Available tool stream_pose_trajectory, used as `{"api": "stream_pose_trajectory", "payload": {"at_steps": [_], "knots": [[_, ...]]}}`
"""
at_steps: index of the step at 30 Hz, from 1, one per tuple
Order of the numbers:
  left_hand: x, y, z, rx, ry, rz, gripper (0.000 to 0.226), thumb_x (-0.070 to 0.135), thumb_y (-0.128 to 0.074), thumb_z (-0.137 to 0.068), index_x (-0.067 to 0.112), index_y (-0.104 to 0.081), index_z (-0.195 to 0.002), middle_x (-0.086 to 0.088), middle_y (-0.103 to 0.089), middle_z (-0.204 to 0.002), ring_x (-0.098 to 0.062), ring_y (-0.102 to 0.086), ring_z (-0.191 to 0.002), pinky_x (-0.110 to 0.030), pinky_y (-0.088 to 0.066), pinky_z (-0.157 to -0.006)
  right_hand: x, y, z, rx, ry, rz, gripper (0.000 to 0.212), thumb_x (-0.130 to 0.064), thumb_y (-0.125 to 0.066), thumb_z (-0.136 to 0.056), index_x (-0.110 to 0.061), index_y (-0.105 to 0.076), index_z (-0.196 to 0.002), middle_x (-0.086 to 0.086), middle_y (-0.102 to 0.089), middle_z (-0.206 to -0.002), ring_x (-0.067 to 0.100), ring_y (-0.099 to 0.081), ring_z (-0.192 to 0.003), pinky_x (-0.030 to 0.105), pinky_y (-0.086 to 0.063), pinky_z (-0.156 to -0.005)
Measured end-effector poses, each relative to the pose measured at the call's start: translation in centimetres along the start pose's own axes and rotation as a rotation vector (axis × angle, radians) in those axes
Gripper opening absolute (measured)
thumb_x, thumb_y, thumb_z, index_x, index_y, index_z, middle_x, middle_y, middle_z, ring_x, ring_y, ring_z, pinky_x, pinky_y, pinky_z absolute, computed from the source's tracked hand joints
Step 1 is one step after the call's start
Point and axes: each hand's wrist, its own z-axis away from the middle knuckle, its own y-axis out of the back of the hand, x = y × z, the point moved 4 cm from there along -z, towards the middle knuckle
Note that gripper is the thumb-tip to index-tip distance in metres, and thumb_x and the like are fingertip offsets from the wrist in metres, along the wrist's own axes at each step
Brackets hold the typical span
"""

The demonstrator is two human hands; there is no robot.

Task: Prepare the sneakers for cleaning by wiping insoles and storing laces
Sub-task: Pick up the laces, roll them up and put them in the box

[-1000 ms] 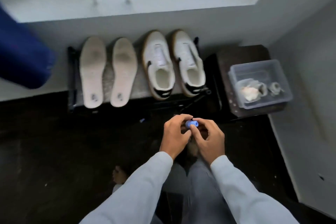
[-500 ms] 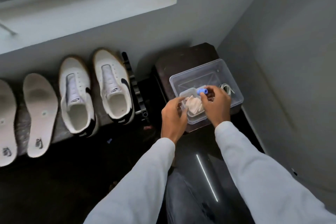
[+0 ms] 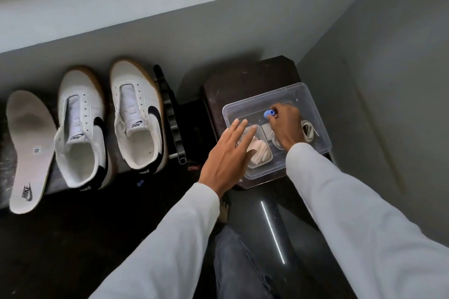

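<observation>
Coiled white laces (image 3: 308,130) lie at right end of clear box (image 3: 323,139), on dark tabletop (image 3: 243,80). Right hand (image 3: 286,124) inside box, fingertips pinching small blue piece (image 3: 269,113). Left hand (image 3: 226,155) spread flat, fingers straight, over crumpled cloth (image 3: 261,153). Two laceless sneakers (image 3: 80,128) and an insole (image 3: 29,148) well left.

Box (image 3: 243,110) open-topped; wall (image 3: 379,75) seemingly crowds its right

A small blue object (image 3: 269,113) is pinched by the right hand (image 3: 286,126), which is held inside a clear plastic box (image 3: 243,107). The left hand (image 3: 228,158) is spread flat, fingers straight, partly over a crumpled white cloth (image 3: 261,153). White laces (image 3: 309,128) are seen just right of the right hand. Two white sneakers (image 3: 80,128) and an insole (image 3: 29,150) are lined up well left of the left hand.
</observation>
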Motion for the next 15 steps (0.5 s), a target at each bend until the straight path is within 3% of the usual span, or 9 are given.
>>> {"api": "stream_pose_trajectory", "payload": {"at_steps": [2, 5, 9, 12, 15], "knots": [[-0.4, -0.4, 0.5, 0.008, -0.002, -0.016, 0.056, 0.039, -0.04, -0.102, 0.015, -0.031, -0.152, -0.012, -0.031, -0.159, -0.03, -0.025, -0.149, -0.038, -0.02, -0.118, 0.3, -0.5, -0.2, -0.013, -0.007, 0.004, 0.025, -0.023, -0.068, -0.088, -0.005, -0.069, -0.106, 0.013, -0.07, -0.103, 0.024, -0.067, -0.091, 0.031, -0.055, -0.083], [-1.0, -1.1, 1.6, 0.01, 0.024, 0.0, 0.055, 0.036, -0.042, -0.104, 0.014, -0.03, -0.152, -0.013, -0.033, -0.159, -0.031, -0.026, -0.149, -0.039, -0.025, -0.12, 0.5, -1.0, -0.4, -0.034, -0.013, 0.018, 0.025, -0.024, -0.068, -0.088, -0.005, -0.068, -0.105, 0.013, -0.07, -0.103, 0.023, -0.066, -0.089, 0.026, -0.051, -0.08], [-1.1, -1.2, 3.6, 0.014, 0.046, 0.03, 0.053, 0.035, -0.037, -0.104, 0.014, -0.031, -0.151, -0.013, -0.037, -0.156, -0.031, -0.031, -0.147, -0.041, -0.031, -0.119, -0.3, -0.5, 0.4, -0.031, 0.012, 0.075, 0.035, -0.02, -0.069, -0.088, -0.005, -0.062, -0.119, 0.015, -0.064, -0.12, 0.028, -0.063, -0.107, 0.032, -0.051, -0.09], [-1.6, -0.9, 5.8, 0.029, 0.102, 0.02, 0.053, 0.036, -0.031, -0.103, 0.013, -0.034, -0.15, -0.012, -0.04, -0.154, -0.03, -0.033, -0.146, -0.043, -0.032, -0.119, -2.2, 0.7, 2.9, 0.057, 0.085, 0.062, 0.035, -0.022, -0.063, -0.091, -0.01, -0.057, -0.123, 0.011, -0.056, -0.126, 0.024, -0.055, -0.115, 0.027, -0.045, -0.093], [-3.1, -0.8, 9.4, 0.033, 0.172, -0.007, 0.054, 0.04, -0.034, -0.103, 0.014, -0.035, -0.15, -0.011, -0.04, -0.155, -0.029, -0.031, -0.147, -0.045, -0.033, -0.118, -5.6, 1.1, 7.6, 0.111, 0.234, 0.023, 0.032, -0.021, -0.06, -0.091, -0.01, -0.058, -0.121, 0.008, -0.054, -0.125, 0.024, -0.049, -0.116, 0.034, -0.045, -0.098]]}}
